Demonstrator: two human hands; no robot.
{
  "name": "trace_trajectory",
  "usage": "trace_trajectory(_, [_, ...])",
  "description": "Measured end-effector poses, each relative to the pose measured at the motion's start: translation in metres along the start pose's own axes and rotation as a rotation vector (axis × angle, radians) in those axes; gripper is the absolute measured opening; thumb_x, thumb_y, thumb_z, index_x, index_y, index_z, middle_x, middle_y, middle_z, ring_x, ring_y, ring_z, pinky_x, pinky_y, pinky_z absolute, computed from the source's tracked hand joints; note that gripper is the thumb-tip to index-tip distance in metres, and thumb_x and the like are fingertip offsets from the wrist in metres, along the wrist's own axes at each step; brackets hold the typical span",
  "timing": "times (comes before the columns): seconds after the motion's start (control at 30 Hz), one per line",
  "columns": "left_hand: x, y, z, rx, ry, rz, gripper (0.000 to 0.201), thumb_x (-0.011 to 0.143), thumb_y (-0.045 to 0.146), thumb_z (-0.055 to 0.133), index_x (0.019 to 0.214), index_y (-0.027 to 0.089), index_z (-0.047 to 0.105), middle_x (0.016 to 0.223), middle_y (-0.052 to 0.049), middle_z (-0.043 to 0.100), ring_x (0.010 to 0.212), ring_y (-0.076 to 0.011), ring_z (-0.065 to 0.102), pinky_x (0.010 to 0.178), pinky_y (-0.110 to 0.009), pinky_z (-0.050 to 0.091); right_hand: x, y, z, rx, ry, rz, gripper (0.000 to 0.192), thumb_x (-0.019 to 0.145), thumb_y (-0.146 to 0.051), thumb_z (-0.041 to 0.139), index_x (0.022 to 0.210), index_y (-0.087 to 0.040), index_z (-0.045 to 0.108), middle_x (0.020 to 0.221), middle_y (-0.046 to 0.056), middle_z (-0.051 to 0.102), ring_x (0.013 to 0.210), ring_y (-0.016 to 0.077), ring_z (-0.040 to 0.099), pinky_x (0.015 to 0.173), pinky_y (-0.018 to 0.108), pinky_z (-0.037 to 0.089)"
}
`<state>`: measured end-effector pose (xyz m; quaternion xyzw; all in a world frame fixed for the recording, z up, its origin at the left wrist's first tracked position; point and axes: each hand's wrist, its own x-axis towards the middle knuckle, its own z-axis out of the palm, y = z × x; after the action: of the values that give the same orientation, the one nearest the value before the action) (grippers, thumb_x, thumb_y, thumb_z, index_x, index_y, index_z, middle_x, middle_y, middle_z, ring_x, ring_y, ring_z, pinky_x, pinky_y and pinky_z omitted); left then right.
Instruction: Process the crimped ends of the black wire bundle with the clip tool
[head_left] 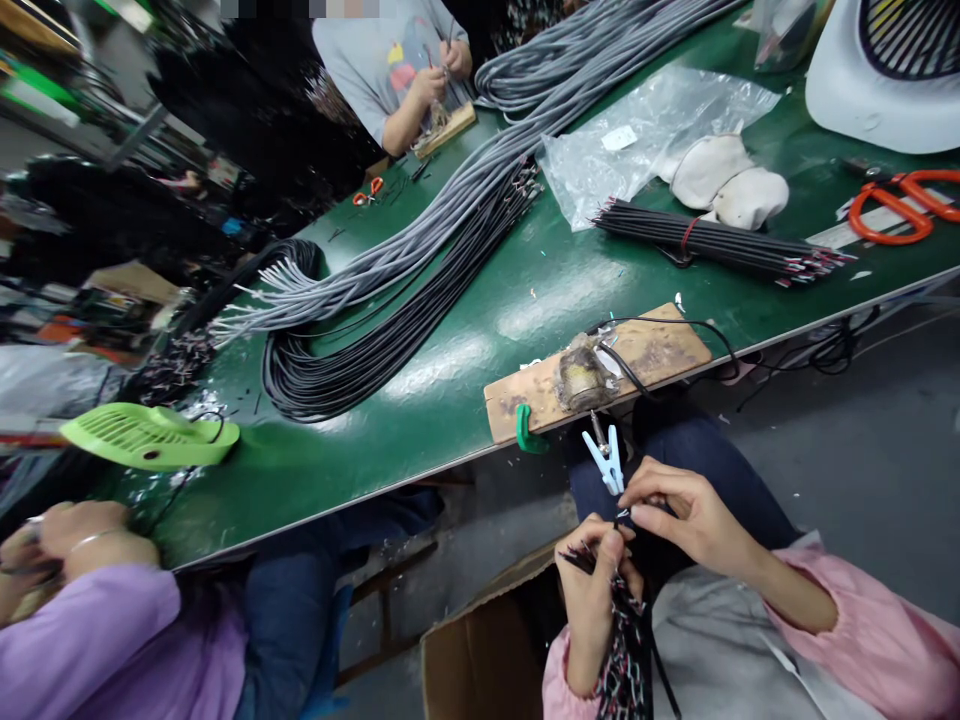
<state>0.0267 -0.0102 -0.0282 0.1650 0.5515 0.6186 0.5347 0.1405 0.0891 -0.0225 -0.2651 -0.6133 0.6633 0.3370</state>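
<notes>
Low in the frame, the left hand (596,590) is clenched around a bundle of black wires (626,650) while the right hand (686,515) pinches one wire end just above it, below the blue clip (609,460) and wooden board (600,370) on the green table (450,330).

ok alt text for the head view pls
A person's left hand grips a bundle of thin black wires while the right hand pinches one wire, below a green worktable strewn with grey and black cables.
</notes>
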Motion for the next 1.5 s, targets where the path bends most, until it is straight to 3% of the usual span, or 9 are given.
trace_trajectory(0.27, [-0.001,0.008,0.01,0.1,0.017,0.133,0.025,0.077,0.031,0.063,0.059,0.014,0.057,0.054,0.006,0.044,0.03,-0.0044,0.044,0.032,-0.017,0.031,-0.001,0.001,0.018,0.137,0.154,0.051,0.016,0.077,-0.024,0.066,0.064,-0.016,0.062,0.064,0.001,0.055,0.061,0.0137,0.051,0.055,0.026,0.041])
trace_trajectory(0.47, [-0.004,0.012,0.014,0.319,0.131,0.145,0.028,0.079,0.033,0.061,0.058,0.014,0.057,0.048,0.003,0.046,0.041,-0.0084,0.045,0.038,-0.019,0.033,-0.007,0.006,0.022,-0.287,0.36,-0.347,0.011,0.075,-0.007,0.064,0.076,-0.018,0.066,0.066,0.003,0.06,0.066,0.0165,0.051,0.062,0.032,0.042])
trace_trajectory(0.6, [-0.002,0.013,0.014,0.292,0.108,0.036,0.029,0.079,0.038,0.06,0.062,0.014,0.058,0.044,0.004,0.044,0.038,-0.0083,0.043,0.037,-0.019,0.033,-0.007,0.01,0.016,-0.358,0.329,-0.436,0.017,0.077,-0.005,0.061,0.083,-0.021,0.066,0.071,0.004,0.061,0.068,0.0177,0.05,0.067,0.035,0.04])
trace_trajectory(0.73, [0.003,0.018,0.01,0.184,-0.033,-0.011,0.027,0.075,0.038,0.064,0.064,0.014,0.062,0.047,0.004,0.047,0.032,-0.0062,0.041,0.034,-0.019,0.033,-0.004,0.008,0.007,0.006,0.076,-0.184,0.011,0.084,-0.021,0.056,0.075,-0.018,0.059,0.074,0.004,0.053,0.072,0.0171,0.049,0.065,0.031,0.04])
trace_trajectory(0.83, [0.007,0.027,0.008,0.221,-0.09,0.118,0.016,0.069,0.03,0.071,0.064,0.015,0.068,0.056,0.001,0.055,0.035,-0.0063,0.046,0.034,-0.018,0.033,0.001,0.008,0.004,0.43,-0.163,0.074,0.027,0.084,-0.039,0.057,0.073,-0.015,0.054,0.072,0.001,0.045,0.065,0.0125,0.045,0.059,0.026,0.037])
trace_trajectory(0.9, [0.008,0.033,0.009,0.321,-0.086,0.238,0.005,0.067,0.021,0.072,0.066,0.017,0.072,0.06,0.0,0.059,0.039,-0.007,0.049,0.037,-0.018,0.036,0.008,0.009,0.003,0.566,-0.226,0.18,0.029,0.082,-0.04,0.06,0.075,-0.013,0.053,0.069,-0.001,0.043,0.062,0.0102,0.041,0.058,0.023,0.034])
trace_trajectory(1.03, [0.006,0.046,0.01,0.512,-0.049,0.42,0.008,0.068,0.013,0.071,0.071,0.02,0.074,0.061,-0.001,0.064,0.051,-0.0107,0.056,0.049,-0.02,0.042,0.03,0.002,0.004,0.593,-0.123,0.235,0.031,0.083,-0.042,0.058,0.074,-0.012,0.057,0.067,-0.001,0.045,0.06,0.0092,0.039,0.056,0.023,0.031])
trace_trajectory(1.2, [0.005,0.055,0.009,0.642,-0.008,0.528,0.011,0.071,0.012,0.069,0.074,0.021,0.073,0.064,-0.002,0.066,0.06,-0.015,0.059,0.06,-0.025,0.045,0.054,-0.012,0.01,0.688,-0.152,0.302,0.042,0.079,-0.052,0.059,0.085,-0.011,0.064,0.074,0.004,0.056,0.063,0.0111,0.047,0.057,0.024,0.034])
trace_trajectory(1.5, [0.017,0.054,0.008,0.693,0.016,0.451,0.003,0.072,0.017,0.068,0.073,0.019,0.071,0.065,-0.002,0.063,0.057,-0.0152,0.058,0.055,-0.025,0.043,0.058,-0.008,0.016,0.791,-0.087,0.293,0.038,0.075,-0.048,0.066,0.067,-0.01,0.062,0.059,0.0,0.053,0.051,0.0076,0.043,0.05,0.021,0.032])
